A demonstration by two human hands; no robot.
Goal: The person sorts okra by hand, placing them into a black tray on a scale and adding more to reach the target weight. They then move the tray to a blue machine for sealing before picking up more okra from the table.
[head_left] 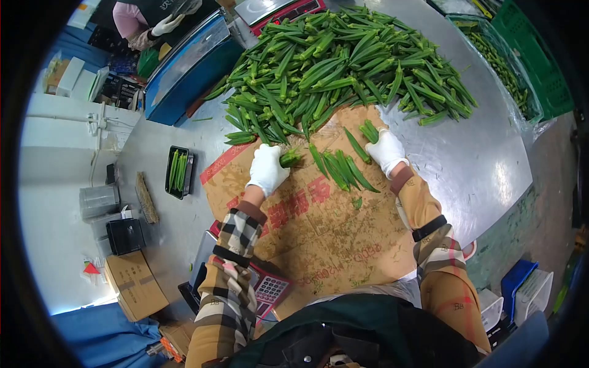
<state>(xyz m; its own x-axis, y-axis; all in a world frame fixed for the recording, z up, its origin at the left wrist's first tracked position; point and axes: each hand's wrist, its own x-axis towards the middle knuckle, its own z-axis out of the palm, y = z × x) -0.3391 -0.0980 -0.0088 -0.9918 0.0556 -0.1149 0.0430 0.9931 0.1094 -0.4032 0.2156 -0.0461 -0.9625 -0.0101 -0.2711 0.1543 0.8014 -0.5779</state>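
My left hand [268, 168], in a white glove, is closed around a small bunch of okra [290, 158] whose ends stick out to the right. On the other side, my gloved right hand [387, 151] grips more okra [369, 131] near the heap's front edge. Several loose okra pods [342, 168] lie on the cardboard sheet [331, 239] between my hands. One single pod [356, 145] rests just left of my right hand. Behind both hands spreads a large heap of green okra [343, 61].
Left on the metal table [144, 159] stands a black tray [179, 172] holding okra. A red scale [268, 288] sits by my left forearm. At the right is a green crate [540, 55] beside a lined box of okra [500, 67]. Another person's gloved hand [167, 25] shows top left.
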